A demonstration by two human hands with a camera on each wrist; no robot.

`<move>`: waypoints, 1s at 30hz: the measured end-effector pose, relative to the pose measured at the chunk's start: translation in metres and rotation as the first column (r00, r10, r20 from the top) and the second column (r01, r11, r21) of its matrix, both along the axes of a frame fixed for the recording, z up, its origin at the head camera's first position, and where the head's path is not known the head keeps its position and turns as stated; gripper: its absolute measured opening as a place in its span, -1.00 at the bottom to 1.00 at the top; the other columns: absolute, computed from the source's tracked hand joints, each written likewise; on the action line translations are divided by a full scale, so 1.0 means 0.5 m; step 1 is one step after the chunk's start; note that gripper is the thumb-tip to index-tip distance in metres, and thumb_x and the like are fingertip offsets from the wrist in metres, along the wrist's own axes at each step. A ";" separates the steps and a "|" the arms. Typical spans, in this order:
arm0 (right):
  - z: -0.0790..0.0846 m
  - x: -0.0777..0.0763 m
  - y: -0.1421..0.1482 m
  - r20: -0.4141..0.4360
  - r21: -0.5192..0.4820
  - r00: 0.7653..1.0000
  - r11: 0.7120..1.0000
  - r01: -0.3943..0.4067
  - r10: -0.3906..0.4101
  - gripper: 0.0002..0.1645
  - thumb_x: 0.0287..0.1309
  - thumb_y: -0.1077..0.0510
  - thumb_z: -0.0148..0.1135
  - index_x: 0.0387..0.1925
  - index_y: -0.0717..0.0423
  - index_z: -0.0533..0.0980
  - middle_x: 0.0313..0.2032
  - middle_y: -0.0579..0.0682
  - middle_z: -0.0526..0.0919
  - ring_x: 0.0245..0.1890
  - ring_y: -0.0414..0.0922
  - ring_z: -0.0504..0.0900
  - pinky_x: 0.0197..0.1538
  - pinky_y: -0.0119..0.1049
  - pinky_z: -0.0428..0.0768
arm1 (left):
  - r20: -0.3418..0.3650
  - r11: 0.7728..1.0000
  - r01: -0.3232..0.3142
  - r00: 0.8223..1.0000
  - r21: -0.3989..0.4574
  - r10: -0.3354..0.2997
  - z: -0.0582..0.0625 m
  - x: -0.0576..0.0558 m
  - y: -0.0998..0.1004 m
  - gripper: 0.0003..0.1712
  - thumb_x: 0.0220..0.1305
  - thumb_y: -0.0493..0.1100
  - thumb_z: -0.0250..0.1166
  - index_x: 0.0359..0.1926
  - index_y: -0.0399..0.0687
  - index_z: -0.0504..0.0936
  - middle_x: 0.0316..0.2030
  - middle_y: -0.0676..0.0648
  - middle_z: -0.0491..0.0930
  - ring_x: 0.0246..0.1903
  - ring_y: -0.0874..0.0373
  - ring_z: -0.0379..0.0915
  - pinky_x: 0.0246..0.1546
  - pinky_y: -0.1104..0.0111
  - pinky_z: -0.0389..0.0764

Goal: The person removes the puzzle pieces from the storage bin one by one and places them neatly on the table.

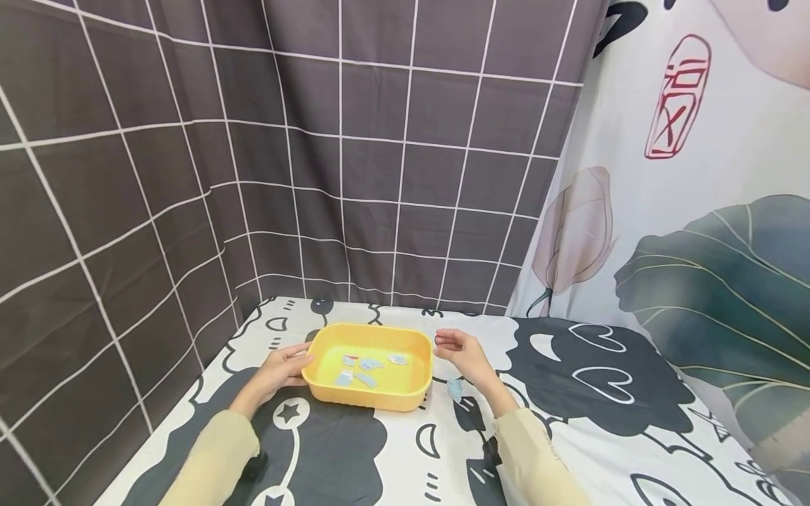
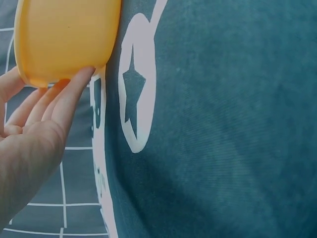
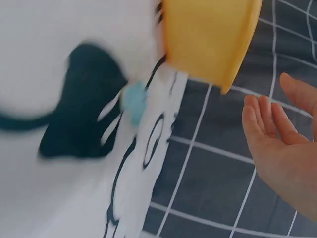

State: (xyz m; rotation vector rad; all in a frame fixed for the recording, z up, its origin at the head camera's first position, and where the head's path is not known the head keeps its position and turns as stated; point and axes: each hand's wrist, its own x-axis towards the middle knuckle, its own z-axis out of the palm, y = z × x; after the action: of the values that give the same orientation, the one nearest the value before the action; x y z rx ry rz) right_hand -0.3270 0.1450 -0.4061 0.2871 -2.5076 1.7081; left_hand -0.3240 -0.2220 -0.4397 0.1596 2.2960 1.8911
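Several pale-blue pcs (image 1: 370,364) in yellow tray (image 1: 370,398) on patterned cloth (image 1: 405,485) — L hand (image 1: 283,367) grips its L end, R hand (image 1: 465,355) just off R end, fingers relaxed — 1 more pc (image 1: 455,390) outside, nr R wrist

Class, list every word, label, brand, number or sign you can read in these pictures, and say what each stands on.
Red framed characters on the white curtain: stylised, not readable with certainty.
Pale-blue pieces in the yellow tray: any marks are too small to read.
Blue piece beside the tray: too small and blurred.
No other words or numbers show.
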 end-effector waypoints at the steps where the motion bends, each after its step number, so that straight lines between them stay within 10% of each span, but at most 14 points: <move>1: 0.002 0.000 -0.008 -0.004 -0.020 1.000 1.000 -0.010 0.010 -0.54 0.14 0.43 0.23 0.09 0.51 0.45 -0.01 0.44 0.60 -0.07 0.07 0.69 0.03 -0.26 0.70 | -0.008 1.000 0.009 1.000 0.004 -0.009 0.000 -0.001 -0.002 -0.29 0.40 -0.14 0.16 0.41 -0.43 0.16 0.26 -0.50 0.36 -0.04 -0.01 0.67 -0.08 0.16 0.73; 7: -0.001 -0.002 -0.063 0.025 -0.064 0.999 0.997 -0.045 0.046 -0.53 0.12 0.42 0.26 0.09 0.50 0.46 -0.02 0.42 0.60 -0.13 -0.03 0.70 0.01 -0.29 0.70 | -0.040 0.997 0.058 0.998 0.042 -0.057 -0.004 -0.003 -0.012 -0.23 0.35 -0.04 0.23 0.39 -0.43 0.21 0.20 -0.46 0.46 -0.16 0.18 0.68 -0.12 0.18 0.74; 13: -0.022 0.000 -0.130 0.052 -0.062 0.990 0.990 -0.125 0.128 -0.47 0.05 0.40 0.31 0.09 0.52 0.44 -0.02 0.42 0.59 -0.13 0.00 0.69 0.02 -0.25 0.69 | 0.001 1.000 -0.003 1.000 0.024 0.003 -0.007 0.000 -0.003 -0.32 0.41 -0.16 0.14 0.41 -0.42 0.17 0.27 -0.50 0.34 -0.01 -0.05 0.66 -0.05 0.14 0.72; 30: -0.068 -0.033 -0.233 0.215 0.126 0.936 0.942 -0.310 0.279 -0.56 -0.07 0.46 0.35 -0.06 0.44 0.54 -0.20 0.19 0.67 -0.26 -0.20 0.56 -0.13 -0.39 0.64 | 0.017 0.999 -0.045 0.999 0.009 0.044 -0.003 -0.004 0.008 -0.34 0.42 -0.15 0.14 0.39 -0.41 0.22 0.25 -0.46 0.39 -0.03 -0.04 0.66 -0.09 0.16 0.73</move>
State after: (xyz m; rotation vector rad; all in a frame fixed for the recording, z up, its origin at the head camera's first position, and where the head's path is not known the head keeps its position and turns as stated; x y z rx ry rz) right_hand -0.3434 0.0283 -0.4398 0.5642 -2.8762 1.7112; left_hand -0.3261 -0.2178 -0.4412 0.0938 2.2989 1.9165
